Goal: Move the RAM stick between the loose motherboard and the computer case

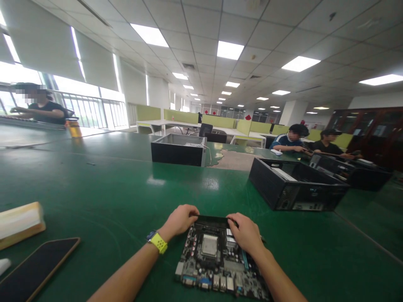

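A black computer motherboard [217, 262] with a square silver chip in its middle lies flat on the green table [126, 197], close in front of me. My left hand [180, 221] curls its fingers over the board's far left edge; a yellow watch strap sits on that wrist. My right hand [246, 234] grips the far right edge, its fingers closed over a dark flat part there. Both hands rest on the board.
An open computer case [297, 188] lies on its side to the right, another open case [179, 150] stands further back. A dark phone [34, 268] and a wooden block [19, 222] lie at the left. Three other people sit at the table's far sides.
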